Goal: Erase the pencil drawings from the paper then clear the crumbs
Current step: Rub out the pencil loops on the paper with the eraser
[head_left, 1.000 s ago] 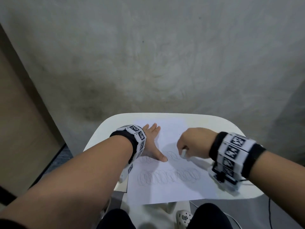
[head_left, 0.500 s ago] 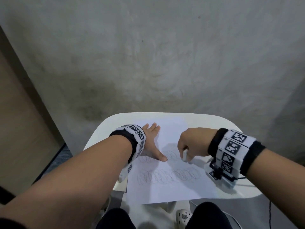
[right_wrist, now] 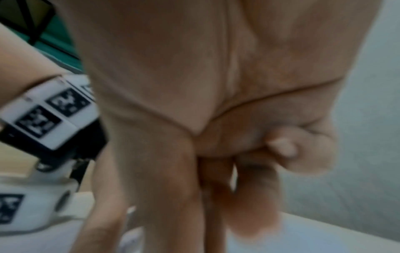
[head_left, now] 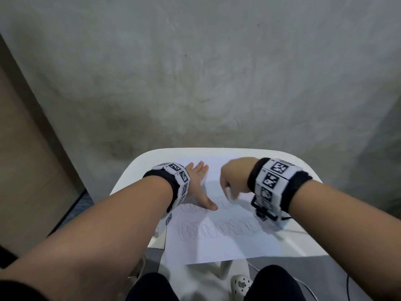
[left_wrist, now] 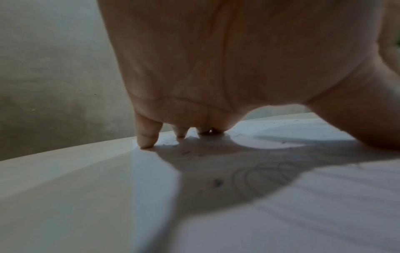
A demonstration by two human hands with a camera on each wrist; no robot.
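Observation:
A white sheet of paper (head_left: 227, 246) lies on the small white table (head_left: 134, 172), with a row of looping pencil drawings (head_left: 219, 228) across its middle and a fainter row above it. My left hand (head_left: 198, 187) presses flat on the paper's left part, fingers straight, thumb pointing right. The left wrist view shows its fingertips (left_wrist: 147, 137) on the sheet, pencil loops (left_wrist: 266, 176) and dark crumbs (left_wrist: 217, 183) under the palm. My right hand (head_left: 233, 183) is curled round a white eraser (head_left: 230, 195) and holds it to the upper row; it looks blurred.
The table's rounded far edge (head_left: 217, 149) stands close to a grey wall (head_left: 206, 83). A brown panel (head_left: 28, 170) rises at the left. My knees and a white shoe (head_left: 240, 284) show below the near edge, with a cable (head_left: 288, 218) at the right.
My right hand with the eraser has slid left and slightly away along the upper row of loops. The left hand has stayed pressed on the paper.

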